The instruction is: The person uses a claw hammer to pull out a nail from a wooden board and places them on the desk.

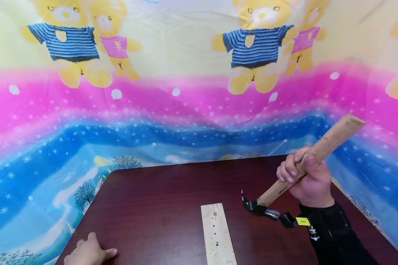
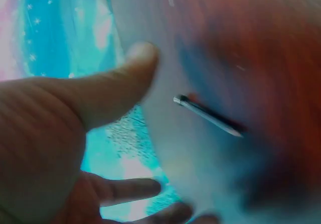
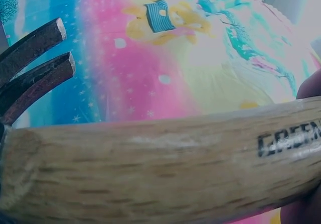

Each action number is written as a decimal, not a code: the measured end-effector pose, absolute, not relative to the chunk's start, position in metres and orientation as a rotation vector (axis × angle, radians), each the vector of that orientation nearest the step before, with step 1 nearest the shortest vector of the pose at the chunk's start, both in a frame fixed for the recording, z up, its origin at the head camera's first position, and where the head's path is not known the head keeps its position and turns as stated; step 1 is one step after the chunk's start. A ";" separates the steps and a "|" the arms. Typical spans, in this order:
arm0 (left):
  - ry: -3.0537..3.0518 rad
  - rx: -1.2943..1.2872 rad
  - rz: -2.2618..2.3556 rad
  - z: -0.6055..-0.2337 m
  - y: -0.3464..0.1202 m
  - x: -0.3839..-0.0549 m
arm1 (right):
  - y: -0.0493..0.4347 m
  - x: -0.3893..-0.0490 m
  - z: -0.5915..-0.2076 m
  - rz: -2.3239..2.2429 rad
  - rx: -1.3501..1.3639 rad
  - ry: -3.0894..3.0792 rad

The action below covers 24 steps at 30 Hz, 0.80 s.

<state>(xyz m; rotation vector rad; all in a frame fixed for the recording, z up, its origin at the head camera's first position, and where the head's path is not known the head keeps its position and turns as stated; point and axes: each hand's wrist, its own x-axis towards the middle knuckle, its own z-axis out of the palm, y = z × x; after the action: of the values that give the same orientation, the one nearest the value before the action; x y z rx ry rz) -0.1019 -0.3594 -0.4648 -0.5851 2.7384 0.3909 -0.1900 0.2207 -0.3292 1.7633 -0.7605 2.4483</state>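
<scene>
1. Hammer (image 1: 278,188): in the right hand (image 1: 313,184), raised over the right part of the table (image 1: 152,198). Head end low and toward the left, claw pointing left; butt of the handle up to the right.
2. Right hand: fingers and thumb wrapped round the wooden handle. Grip looks firm.
3. Left hand (image 1: 89,252): by the table's left edge, thumb and fingers spread, holding nothing. Can't tell if it touches the table.
4. Nail (image 2: 208,116), by the look of it: lying on the table near the left thumb, apart from it. Left wrist view is blurry.
5. Board (image 1: 217,232): pale wood, flat on the table between the hands. Dark spots along it; holes or nail heads, can't tell.
6. Step in hand, likely: setup for nailing. Hammer ready, nail not picked up.
7. Next move probably calls for a left-hand pinch on the nail, hammer kept clear.
</scene>
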 end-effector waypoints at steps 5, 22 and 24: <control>2.909 -0.495 0.389 -0.456 -0.339 -0.105 | 0.222 -0.189 -0.331 2.444 1.749 -0.772; 2.788 0.785 0.604 -0.470 -0.144 -0.138 | 0.217 -0.188 -0.337 2.390 1.720 -0.866; 2.766 0.781 0.563 -0.471 -0.135 -0.141 | 0.218 -0.187 -0.337 2.373 1.712 -0.894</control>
<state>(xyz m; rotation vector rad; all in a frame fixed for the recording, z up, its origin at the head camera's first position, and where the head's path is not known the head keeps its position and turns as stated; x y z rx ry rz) -0.1411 -0.1354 -0.4711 0.7811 2.7659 0.5626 -0.1868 0.2182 -0.3372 1.7115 -0.8935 2.3726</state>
